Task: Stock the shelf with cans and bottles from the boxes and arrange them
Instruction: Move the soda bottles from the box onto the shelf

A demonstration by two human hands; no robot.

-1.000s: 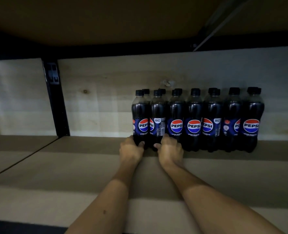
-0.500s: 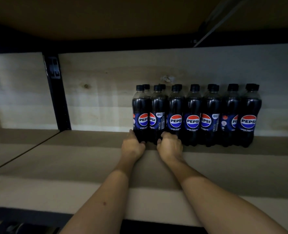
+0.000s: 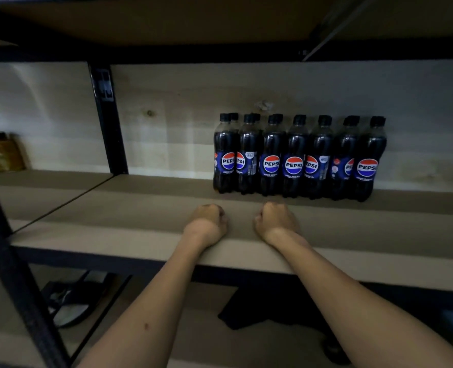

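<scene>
Dim shelf (image 3: 140, 232), black upright post (image 3: 108, 123) at the back left, upper board overhead. Something gold-wrapped (image 3: 2, 152) sat far left against the wall; too dark to identify. Below the shelf edge, a sandal (image 3: 71, 306) and a dark shape (image 3: 273, 306) on the floor. Nothing stood between hands and bottles.

Pepsi bottles (image 3: 299, 158) stood upright, packed tight in a row against the back wall, more caps showing behind the left ones.

Half a second earlier, both hands touched the bases of the leftmost bottles; since then, pulled back toward the front edge, well clear of the row.

Left hand (image 3: 208, 221) curled into a fist, holding nothing, low over the board. Right hand (image 3: 276, 219) likewise fisted, empty, just beside it.
</scene>
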